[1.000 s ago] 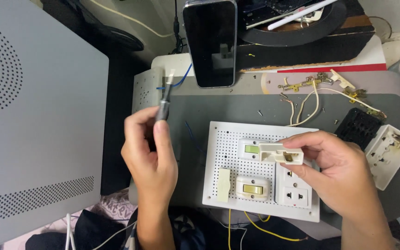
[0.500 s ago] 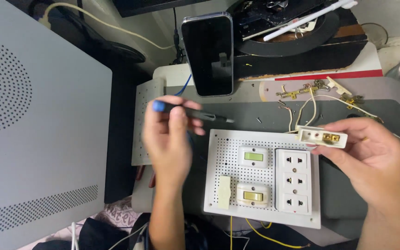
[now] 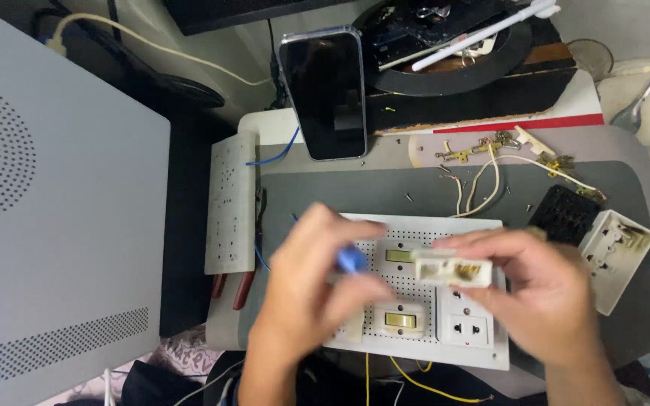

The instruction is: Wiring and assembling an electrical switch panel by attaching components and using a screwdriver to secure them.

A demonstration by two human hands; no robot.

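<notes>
The left hand [image 3: 306, 289] grips a blue-handled screwdriver [image 3: 352, 260]; just right of it, the right hand's [image 3: 547, 293] fingers pinch a white socket module [image 3: 453, 268], lengthwise left-right, above the board [image 3: 415, 289].

A small white socket module [image 3: 453, 268] with brass contacts showing is held level at centre frame, just right of a blurred blue-handled screwdriver [image 3: 350, 260].
</notes>
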